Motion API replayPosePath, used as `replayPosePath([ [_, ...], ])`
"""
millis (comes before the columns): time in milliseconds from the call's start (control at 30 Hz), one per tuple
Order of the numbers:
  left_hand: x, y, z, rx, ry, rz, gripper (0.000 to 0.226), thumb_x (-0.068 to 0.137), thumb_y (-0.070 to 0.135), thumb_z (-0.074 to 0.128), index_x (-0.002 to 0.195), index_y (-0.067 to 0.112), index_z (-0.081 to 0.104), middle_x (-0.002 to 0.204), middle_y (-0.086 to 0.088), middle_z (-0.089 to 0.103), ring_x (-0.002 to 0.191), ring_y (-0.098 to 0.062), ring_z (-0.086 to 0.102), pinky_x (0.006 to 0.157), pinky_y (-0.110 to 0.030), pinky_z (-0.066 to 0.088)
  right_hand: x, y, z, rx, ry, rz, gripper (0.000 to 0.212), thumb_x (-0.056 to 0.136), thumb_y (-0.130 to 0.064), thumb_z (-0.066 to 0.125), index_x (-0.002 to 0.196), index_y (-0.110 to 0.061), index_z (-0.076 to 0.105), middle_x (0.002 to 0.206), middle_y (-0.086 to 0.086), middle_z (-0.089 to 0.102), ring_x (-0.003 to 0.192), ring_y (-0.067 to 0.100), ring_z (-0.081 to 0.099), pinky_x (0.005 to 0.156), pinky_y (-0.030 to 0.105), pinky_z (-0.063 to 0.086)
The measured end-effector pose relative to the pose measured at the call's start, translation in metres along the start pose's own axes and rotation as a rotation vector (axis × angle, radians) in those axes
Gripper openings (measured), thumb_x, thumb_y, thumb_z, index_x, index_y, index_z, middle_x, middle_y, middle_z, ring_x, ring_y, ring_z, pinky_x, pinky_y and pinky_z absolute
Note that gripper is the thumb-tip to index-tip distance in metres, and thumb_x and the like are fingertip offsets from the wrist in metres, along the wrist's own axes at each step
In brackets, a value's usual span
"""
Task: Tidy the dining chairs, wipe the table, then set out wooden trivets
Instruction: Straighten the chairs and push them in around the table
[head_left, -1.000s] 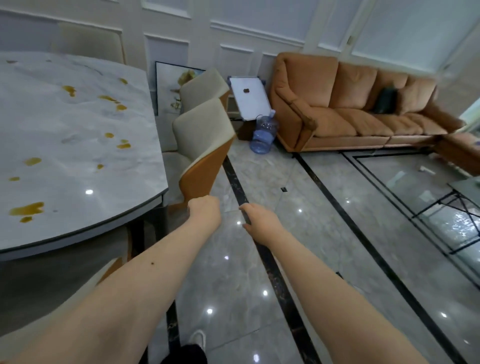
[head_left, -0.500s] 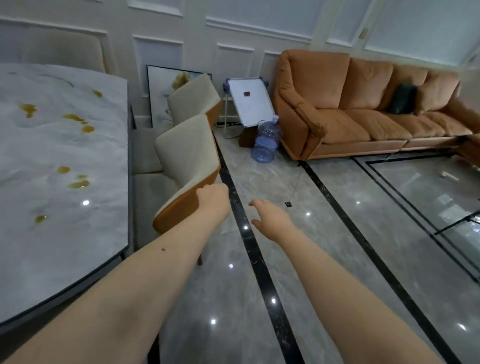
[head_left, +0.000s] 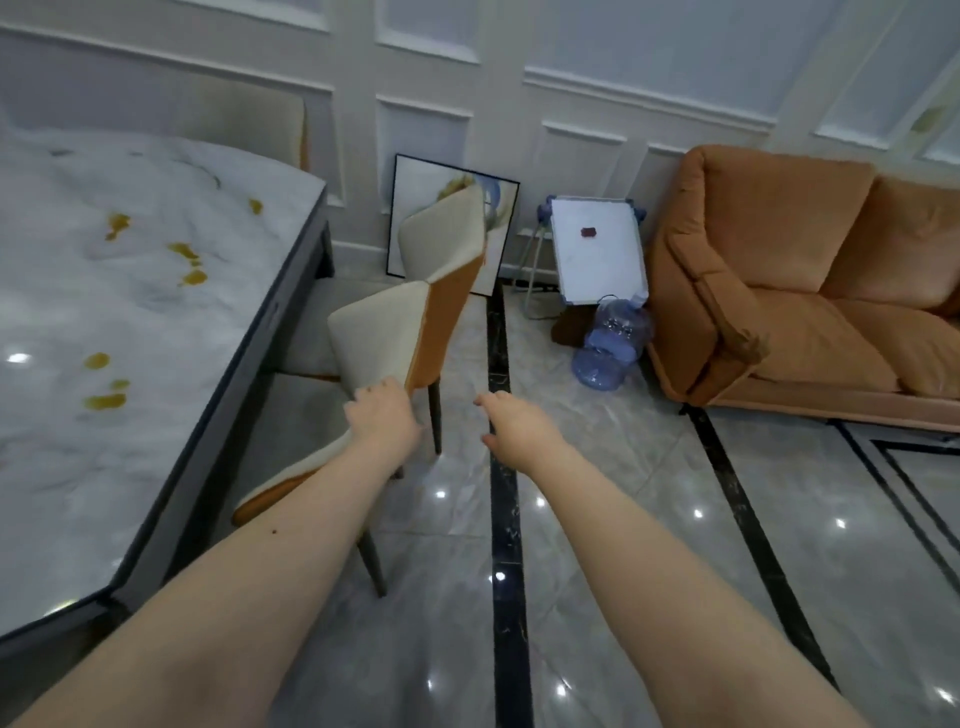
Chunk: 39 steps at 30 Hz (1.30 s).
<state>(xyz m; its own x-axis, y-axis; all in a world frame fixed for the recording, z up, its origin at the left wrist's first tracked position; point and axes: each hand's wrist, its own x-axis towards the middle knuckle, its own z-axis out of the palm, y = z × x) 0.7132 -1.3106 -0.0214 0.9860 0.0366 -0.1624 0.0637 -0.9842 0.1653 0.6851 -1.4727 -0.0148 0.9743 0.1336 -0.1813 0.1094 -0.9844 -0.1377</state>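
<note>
A cream and orange dining chair (head_left: 384, 332) stands at the long side of the marble table (head_left: 104, 364), its seat partly under the table edge. My left hand (head_left: 382, 418) rests on the lower edge of its backrest, fingers over the cream side. My right hand (head_left: 514, 423) hovers just right of the chair, fingers loosely apart, holding nothing. A second matching chair (head_left: 447, 234) stands behind the first, and a third chair (head_left: 249, 124) is at the table's far end. Yellow-brown spills (head_left: 106, 400) dot the tabletop.
An orange sofa (head_left: 810, 291) fills the right side. A blue water jug (head_left: 613, 343), a small whiteboard (head_left: 597, 249) and a framed picture (head_left: 415, 208) stand against the panelled wall. Glossy grey floor with black inlay stripes (head_left: 501, 519) runs ahead.
The view has swung left and closer to the table. My left hand went from a fist behind the backrest to resting on it; my right hand stayed free beside it.
</note>
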Motion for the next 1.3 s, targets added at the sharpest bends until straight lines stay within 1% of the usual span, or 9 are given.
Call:
replayPosePath([
  [133,0.021,0.009,-0.001,-0.023,-0.041,-0.079,0.061,0.085,0.043,0.064,0.129,0.009,0.040,0.129,-0.012,0.048,0.120,-0.030,0.045,0.092,-0.038,0.041,0.049,0.010,-0.004,0.020,0.012,-0.103,0.045,0.092,-0.016,0.055,0.135,-0.013,0.042,0.133,0.009,0.050,0.117,0.029,0.051,0.098,0.042,0.043],
  [300,0.070,0.009,0.004,-0.083,-0.077,-0.188,0.067,0.081,0.053,0.065,0.127,0.010,0.043,0.125,-0.011,0.052,0.116,-0.028,0.051,0.089,-0.037,0.045,0.116,0.010,-0.004,-0.009,-0.014,-0.275,0.053,0.089,-0.014,0.061,0.138,-0.012,0.040,0.136,0.009,0.046,0.123,0.028,0.045,0.102,0.041,0.039],
  [400,0.102,0.007,0.010,-0.146,-0.238,-0.241,0.064,0.080,0.056,0.063,0.123,0.011,0.049,0.116,-0.008,0.057,0.105,-0.025,0.057,0.080,-0.034,0.045,0.160,0.007,-0.007,-0.081,-0.009,-0.355,0.052,0.087,-0.010,0.061,0.136,-0.012,0.042,0.136,0.009,0.046,0.122,0.028,0.044,0.101,0.041,0.038],
  [500,0.125,0.008,0.019,-0.196,-0.509,-0.268,0.073,0.074,0.055,0.069,0.128,0.008,0.051,0.116,-0.009,0.059,0.101,-0.026,0.059,0.086,-0.035,0.050,0.197,0.003,-0.009,-0.152,-0.041,-0.444,0.046,0.086,-0.005,0.055,0.130,-0.014,0.045,0.132,0.007,0.047,0.121,0.027,0.043,0.101,0.038,0.035],
  [800,0.166,0.009,0.012,-0.108,-0.729,-0.309,0.079,0.070,0.052,0.073,0.133,0.010,0.049,0.121,-0.006,0.058,0.102,-0.024,0.060,0.081,-0.031,0.049,0.282,-0.008,-0.006,-0.386,-0.222,-0.793,0.054,0.086,-0.015,0.061,0.137,-0.023,0.045,0.143,0.002,0.043,0.135,0.022,0.033,0.117,0.038,0.012],
  [900,0.176,0.009,0.005,-0.151,-0.867,-0.389,0.086,0.067,0.052,0.075,0.137,0.015,0.043,0.124,-0.005,0.056,0.105,-0.025,0.057,0.086,-0.035,0.049,0.303,-0.011,-0.002,-0.475,-0.285,-0.903,0.051,0.084,-0.021,0.066,0.132,-0.026,0.049,0.138,0.002,0.050,0.131,0.022,0.040,0.116,0.041,0.016],
  [967,0.180,0.009,0.004,-0.198,-0.923,-0.466,0.093,0.060,0.050,0.079,0.138,0.017,0.041,0.125,-0.005,0.055,0.109,-0.026,0.056,0.092,-0.038,0.048,0.312,-0.013,0.002,-0.517,-0.289,-1.000,0.047,0.082,-0.026,0.067,0.127,-0.029,0.053,0.130,0.001,0.056,0.123,0.022,0.049,0.111,0.041,0.027],
  [1067,0.181,0.010,0.006,-0.270,-0.928,-0.577,0.101,0.048,0.045,0.083,0.138,0.021,0.043,0.126,-0.004,0.053,0.110,-0.027,0.054,0.097,-0.043,0.047,0.322,-0.012,0.005,-0.508,-0.287,-1.122,0.037,0.081,-0.032,0.068,0.116,-0.029,0.057,0.115,-0.001,0.062,0.108,0.022,0.057,0.097,0.038,0.040],
  [1300,0.165,0.035,0.012,-0.364,-0.660,-0.820,0.071,0.069,0.030,0.078,0.131,0.014,0.048,0.123,-0.007,0.057,0.106,-0.026,0.058,0.090,-0.036,0.051,0.331,-0.002,0.005,-0.411,-0.248,-1.262,0.031,0.083,-0.028,0.068,0.111,-0.024,0.055,0.103,0.001,0.062,0.096,0.021,0.058,0.081,0.034,0.043],
])
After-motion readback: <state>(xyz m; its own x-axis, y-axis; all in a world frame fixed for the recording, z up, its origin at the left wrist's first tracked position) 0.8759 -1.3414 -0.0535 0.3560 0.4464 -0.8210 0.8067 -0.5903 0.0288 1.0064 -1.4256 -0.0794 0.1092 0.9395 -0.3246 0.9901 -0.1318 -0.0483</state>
